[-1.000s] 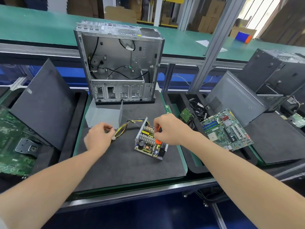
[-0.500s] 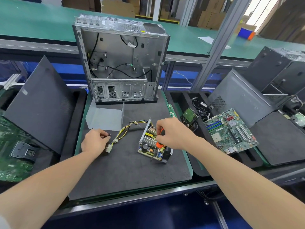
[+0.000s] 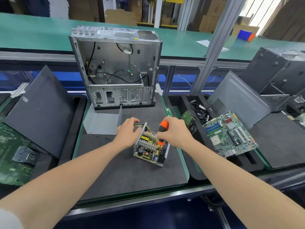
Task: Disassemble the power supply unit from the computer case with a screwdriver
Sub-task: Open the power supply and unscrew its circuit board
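The power supply unit [image 3: 149, 147], judged light but fragile at its bared board, is held by its stiff metal wall in the curled left hand [image 3: 127, 133]; the screwdriver [image 3: 163, 129] is gripped by the right hand [image 3: 175, 132].

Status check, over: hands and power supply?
Left hand holds power supply unit. Right hand grips screwdriver, tip inside it. Unit on mat, outside computer case. Nothing blocking.

Bright, even overhead light, soft shadows; daylight glares through the far-right window [image 3: 264, 12]; wide-angle lens bends and blurs the edges.
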A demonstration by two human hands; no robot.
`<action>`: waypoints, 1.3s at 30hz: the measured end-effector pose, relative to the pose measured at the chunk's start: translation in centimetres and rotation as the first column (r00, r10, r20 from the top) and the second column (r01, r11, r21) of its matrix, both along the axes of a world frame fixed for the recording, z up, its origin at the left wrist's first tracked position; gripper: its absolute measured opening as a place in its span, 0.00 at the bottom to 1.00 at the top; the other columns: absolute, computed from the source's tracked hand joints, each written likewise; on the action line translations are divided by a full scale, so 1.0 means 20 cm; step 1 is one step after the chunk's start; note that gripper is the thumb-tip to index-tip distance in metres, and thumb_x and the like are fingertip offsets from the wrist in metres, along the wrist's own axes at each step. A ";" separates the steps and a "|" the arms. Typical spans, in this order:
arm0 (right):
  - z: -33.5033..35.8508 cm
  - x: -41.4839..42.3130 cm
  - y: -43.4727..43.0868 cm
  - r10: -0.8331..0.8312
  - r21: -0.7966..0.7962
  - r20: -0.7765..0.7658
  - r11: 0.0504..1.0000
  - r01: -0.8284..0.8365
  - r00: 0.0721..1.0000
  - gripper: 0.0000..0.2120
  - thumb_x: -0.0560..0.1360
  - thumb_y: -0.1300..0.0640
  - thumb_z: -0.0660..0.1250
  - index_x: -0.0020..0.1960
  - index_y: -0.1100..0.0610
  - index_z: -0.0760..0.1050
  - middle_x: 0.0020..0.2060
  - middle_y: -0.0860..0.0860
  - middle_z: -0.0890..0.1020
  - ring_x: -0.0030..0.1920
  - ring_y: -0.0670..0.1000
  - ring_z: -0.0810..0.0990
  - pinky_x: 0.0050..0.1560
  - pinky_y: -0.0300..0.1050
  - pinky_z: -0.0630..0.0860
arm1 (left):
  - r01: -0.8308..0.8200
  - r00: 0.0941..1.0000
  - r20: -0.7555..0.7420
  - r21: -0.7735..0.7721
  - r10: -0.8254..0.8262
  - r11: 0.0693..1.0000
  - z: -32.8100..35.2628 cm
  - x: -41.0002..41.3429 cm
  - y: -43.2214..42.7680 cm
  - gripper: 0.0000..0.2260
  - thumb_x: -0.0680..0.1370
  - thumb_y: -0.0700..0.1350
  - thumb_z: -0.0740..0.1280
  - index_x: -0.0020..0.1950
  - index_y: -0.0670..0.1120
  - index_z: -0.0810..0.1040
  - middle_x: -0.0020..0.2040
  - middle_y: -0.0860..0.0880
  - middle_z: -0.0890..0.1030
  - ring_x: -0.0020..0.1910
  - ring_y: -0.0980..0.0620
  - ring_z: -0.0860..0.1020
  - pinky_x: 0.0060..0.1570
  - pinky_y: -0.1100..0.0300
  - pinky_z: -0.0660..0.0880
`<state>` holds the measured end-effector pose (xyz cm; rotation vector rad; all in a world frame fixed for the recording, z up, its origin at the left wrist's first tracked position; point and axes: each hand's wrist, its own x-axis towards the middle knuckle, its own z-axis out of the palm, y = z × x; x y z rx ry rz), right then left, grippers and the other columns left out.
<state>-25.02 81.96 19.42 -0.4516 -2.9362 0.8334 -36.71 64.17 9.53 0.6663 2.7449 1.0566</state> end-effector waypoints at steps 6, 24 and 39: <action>-0.07 -0.03 0.09 -0.075 -0.141 -0.037 0.988 0.069 0.997 0.21 0.74 0.44 0.72 0.34 0.60 0.72 0.30 0.53 0.77 0.36 0.53 0.78 0.38 0.48 0.74 | -0.018 0.999 0.037 -0.309 0.031 0.951 -0.08 -0.05 0.06 0.26 0.80 0.63 0.61 0.76 0.54 0.67 0.72 0.47 0.72 0.73 0.44 0.68 0.69 0.45 0.61; -0.35 -0.11 0.23 -0.004 -0.280 0.063 0.960 0.021 0.998 0.18 0.78 0.39 0.67 0.42 0.52 0.68 0.42 0.52 0.78 0.42 0.53 0.77 0.43 0.50 0.73 | -0.052 0.984 0.132 -0.424 0.119 0.904 -0.01 -0.19 0.07 0.13 0.87 0.54 0.58 0.52 0.46 0.73 0.47 0.47 0.82 0.53 0.42 0.80 0.52 0.51 0.74; -0.34 -0.02 0.28 -0.010 -0.244 0.198 0.968 0.059 0.980 0.25 0.73 0.28 0.64 0.43 0.51 0.69 0.51 0.53 0.81 0.62 0.62 0.74 0.55 0.55 0.74 | -0.101 0.978 0.143 -0.318 0.153 0.943 0.22 -0.18 0.53 0.16 0.83 0.58 0.67 0.48 0.44 0.78 0.32 0.48 0.83 0.34 0.51 0.82 0.38 0.56 0.77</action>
